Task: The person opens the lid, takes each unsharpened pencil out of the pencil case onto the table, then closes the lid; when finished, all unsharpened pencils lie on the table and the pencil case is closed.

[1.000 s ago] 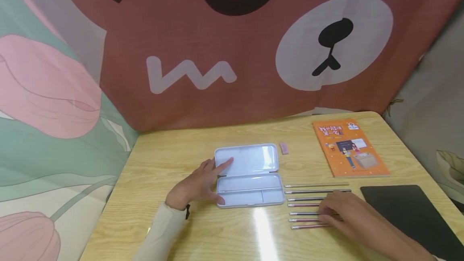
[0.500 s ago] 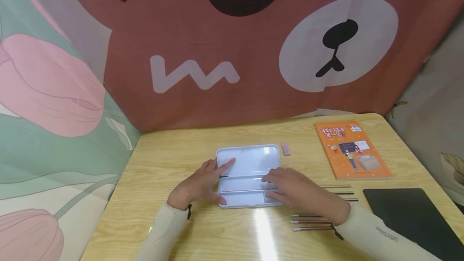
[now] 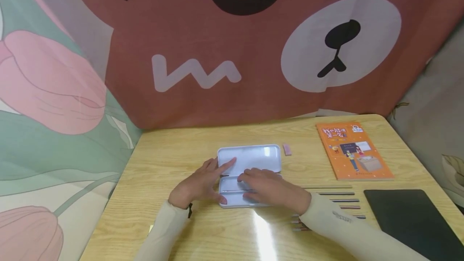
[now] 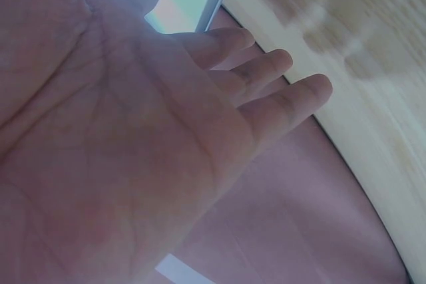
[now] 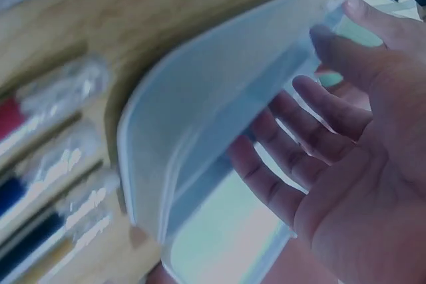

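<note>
Since a second ago the right hand (image 3: 270, 190) has left the row of pens (image 3: 333, 200) and come over the open pencil case (image 3: 250, 160) at mid-table, its fingers relaxed above the tray, gripping nothing. The left hand (image 3: 197, 186) stays at the case's left end, index finger straight on the lid, thumb against the tray's edge.
</note>
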Available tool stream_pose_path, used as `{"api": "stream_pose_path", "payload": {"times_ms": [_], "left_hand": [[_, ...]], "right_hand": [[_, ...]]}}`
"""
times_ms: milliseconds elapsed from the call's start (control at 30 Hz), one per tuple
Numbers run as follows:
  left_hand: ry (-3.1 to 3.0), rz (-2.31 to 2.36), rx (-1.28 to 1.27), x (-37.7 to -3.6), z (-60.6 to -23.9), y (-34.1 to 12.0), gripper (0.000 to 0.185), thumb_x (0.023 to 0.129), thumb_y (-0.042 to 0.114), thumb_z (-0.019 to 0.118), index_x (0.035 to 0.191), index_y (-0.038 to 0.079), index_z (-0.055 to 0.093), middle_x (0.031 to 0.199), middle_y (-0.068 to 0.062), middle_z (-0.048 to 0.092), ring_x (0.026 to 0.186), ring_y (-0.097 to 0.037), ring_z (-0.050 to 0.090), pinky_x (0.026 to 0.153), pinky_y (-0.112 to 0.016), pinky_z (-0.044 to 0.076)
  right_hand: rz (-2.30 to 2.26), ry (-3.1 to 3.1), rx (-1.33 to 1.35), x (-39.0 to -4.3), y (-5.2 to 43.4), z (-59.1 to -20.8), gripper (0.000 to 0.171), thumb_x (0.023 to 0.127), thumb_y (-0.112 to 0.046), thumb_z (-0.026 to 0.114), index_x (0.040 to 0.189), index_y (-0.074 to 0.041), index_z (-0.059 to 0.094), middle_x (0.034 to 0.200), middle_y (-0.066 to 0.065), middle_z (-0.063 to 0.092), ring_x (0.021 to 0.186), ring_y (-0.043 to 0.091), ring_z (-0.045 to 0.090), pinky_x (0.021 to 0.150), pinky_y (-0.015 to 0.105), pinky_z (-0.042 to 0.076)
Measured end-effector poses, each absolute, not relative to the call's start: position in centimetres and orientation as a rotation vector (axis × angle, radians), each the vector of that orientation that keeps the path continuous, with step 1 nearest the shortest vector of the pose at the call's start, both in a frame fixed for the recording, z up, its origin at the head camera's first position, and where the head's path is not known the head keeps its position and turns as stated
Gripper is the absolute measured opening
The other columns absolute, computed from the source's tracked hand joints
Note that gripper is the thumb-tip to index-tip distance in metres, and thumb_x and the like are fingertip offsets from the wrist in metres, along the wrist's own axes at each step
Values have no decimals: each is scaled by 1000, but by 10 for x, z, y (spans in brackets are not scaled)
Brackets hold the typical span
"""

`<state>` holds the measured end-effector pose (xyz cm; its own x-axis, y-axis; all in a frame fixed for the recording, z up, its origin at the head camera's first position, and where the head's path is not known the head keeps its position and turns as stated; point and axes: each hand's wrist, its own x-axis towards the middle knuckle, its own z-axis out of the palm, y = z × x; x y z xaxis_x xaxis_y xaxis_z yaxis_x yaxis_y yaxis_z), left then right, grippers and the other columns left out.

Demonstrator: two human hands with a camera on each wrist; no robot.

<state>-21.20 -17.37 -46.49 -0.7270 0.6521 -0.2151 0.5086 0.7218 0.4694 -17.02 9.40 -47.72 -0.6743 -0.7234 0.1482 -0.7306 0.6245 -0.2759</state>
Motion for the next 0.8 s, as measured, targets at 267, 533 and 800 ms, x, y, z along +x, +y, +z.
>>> {"api": "stream_pose_path", "payload": {"times_ms": [267, 533, 800], "left_hand": [[2561, 560, 891, -211, -465, -173, 122, 80, 33, 101, 177, 25, 28, 170, -28, 33, 160, -47, 31, 126, -62, 37], [2558, 564, 889, -210, -466, -173, 122, 80, 32, 101, 177, 26, 28, 169, -25, 36, 159, -45, 32, 126, -61, 38], [2565, 548, 877, -210, -466, -172, 122, 81, 33, 101, 177, 30, 27, 169, -20, 37, 159, -43, 32, 125, -60, 40]], "right_hand": [[572, -2854, 1259, -175, 84, -487, 18, 98, -10, 82, 111, -11, 69, 97, 0, 70, 87, 14, 64, 75, 29, 58], [646, -2904, 1223, -183, 85, -503, 10, 103, -19, 79, 97, -14, 72, 91, -6, 62, 81, 7, 55, 70, 29, 53], [772, -2769, 1261, -168, 103, -456, 7, 105, -16, 76, 112, -17, 77, 96, -9, 66, 85, 3, 57, 78, 25, 55]]}}
